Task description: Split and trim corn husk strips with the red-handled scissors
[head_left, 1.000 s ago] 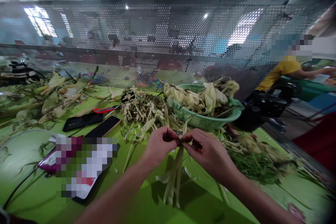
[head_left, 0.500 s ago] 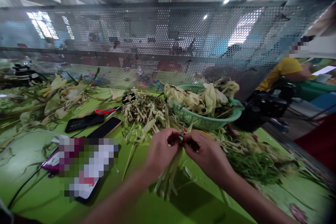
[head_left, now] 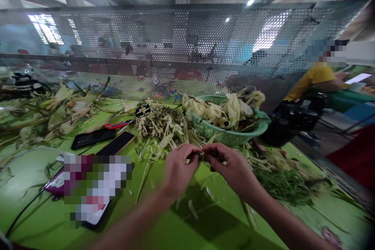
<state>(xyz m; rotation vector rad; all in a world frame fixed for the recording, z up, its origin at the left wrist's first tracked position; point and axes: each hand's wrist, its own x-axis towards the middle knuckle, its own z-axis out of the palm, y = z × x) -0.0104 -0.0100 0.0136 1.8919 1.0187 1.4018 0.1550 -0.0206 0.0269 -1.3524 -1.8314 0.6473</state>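
Observation:
My left hand [head_left: 181,170] and my right hand [head_left: 233,166] meet fingertip to fingertip over the green table, both closed in a pinch. Between them is a piece of pale corn husk strip [head_left: 215,138], mostly hidden by the fingers; its tip shows above them. A small red spot shows at the fingertips, too small to name. Faint blurred streaks lie beneath the hands. Just beyond them stands a green plastic basket [head_left: 231,137] of dried corn husks [head_left: 233,111], beside a heap of husk strips [head_left: 164,123].
On the left lie a black phone [head_left: 93,138], another phone [head_left: 115,144], a red cutter [head_left: 118,125], a purple pouch [head_left: 55,183] and more husks [head_left: 58,113]. Green shreds [head_left: 281,185] lie right. Behind rises a perforated metal screen [head_left: 175,50]; a person in yellow [head_left: 313,80] sits beyond.
The bundle of husk strips that hung below my hands no longer shows there; only blurred streaks and loose scraps on the table are visible. Both hands remain pinched together in nearly the same place.

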